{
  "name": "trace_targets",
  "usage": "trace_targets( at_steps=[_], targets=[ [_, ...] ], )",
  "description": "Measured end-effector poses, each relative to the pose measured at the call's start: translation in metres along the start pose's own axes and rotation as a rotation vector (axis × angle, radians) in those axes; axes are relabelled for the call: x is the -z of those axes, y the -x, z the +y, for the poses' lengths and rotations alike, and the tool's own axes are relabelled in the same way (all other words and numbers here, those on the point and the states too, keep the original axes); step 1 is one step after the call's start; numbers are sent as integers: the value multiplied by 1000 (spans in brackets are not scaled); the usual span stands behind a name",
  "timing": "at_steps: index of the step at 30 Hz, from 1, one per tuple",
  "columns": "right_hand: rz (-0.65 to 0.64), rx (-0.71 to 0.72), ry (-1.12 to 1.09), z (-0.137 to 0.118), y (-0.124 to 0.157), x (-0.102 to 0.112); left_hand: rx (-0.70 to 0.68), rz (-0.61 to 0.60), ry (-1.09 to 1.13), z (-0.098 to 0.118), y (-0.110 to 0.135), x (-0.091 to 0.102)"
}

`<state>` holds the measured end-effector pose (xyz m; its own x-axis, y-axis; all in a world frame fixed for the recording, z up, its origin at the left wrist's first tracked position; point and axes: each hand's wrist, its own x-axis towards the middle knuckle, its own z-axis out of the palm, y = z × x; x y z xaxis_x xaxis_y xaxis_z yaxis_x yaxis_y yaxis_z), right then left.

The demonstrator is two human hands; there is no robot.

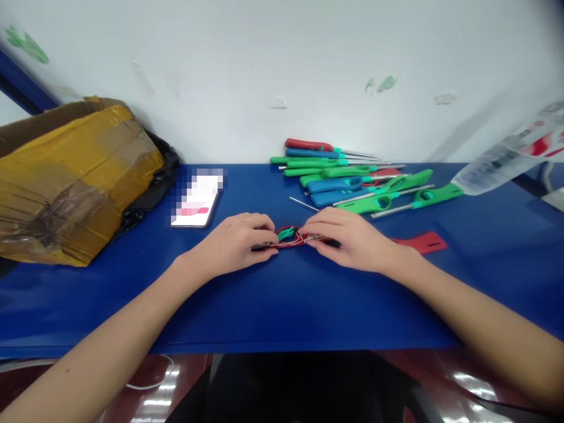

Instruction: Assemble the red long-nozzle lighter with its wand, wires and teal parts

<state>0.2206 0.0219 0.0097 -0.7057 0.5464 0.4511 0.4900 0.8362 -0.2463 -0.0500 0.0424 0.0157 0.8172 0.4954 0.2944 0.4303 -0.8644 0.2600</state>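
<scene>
Between my hands is an opened red utility lighter (292,244), with a green trigger piece (286,234) and thin pale wires showing inside it. My left hand (241,242) is closed on its left end, thumb below and fingers above. At the other end, the fingers of my right hand (350,238) pinch at the wires and inner parts; the fingertips hide exactly what they grip. A loose red casing half (423,242) lies on the table beside my right wrist. Just behind the right hand, a thin metal rod (303,204) sticks out.
Several green, blue and red utility lighters (339,187) lie heaped against the wall. A phone (194,200) lies left of them. A taped cardboard box (79,182) on black plastic stands at far left, and a clear bottle (497,161) at right. The blue table's front edge (308,345) is near me.
</scene>
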Motion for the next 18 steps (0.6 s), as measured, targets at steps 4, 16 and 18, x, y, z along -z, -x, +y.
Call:
trace_targets(
  at_steps=[4,16,18],
  targets=[
    [1,-52,32,3,6,7,-58,-34,-56,-2,0,3],
    [-52,-79,23,16,16,12,-59,-53,-65,1,-1,6],
    [-60,-78,6,17,16,12,-42,-58,-57,1,0,6]
  ],
)
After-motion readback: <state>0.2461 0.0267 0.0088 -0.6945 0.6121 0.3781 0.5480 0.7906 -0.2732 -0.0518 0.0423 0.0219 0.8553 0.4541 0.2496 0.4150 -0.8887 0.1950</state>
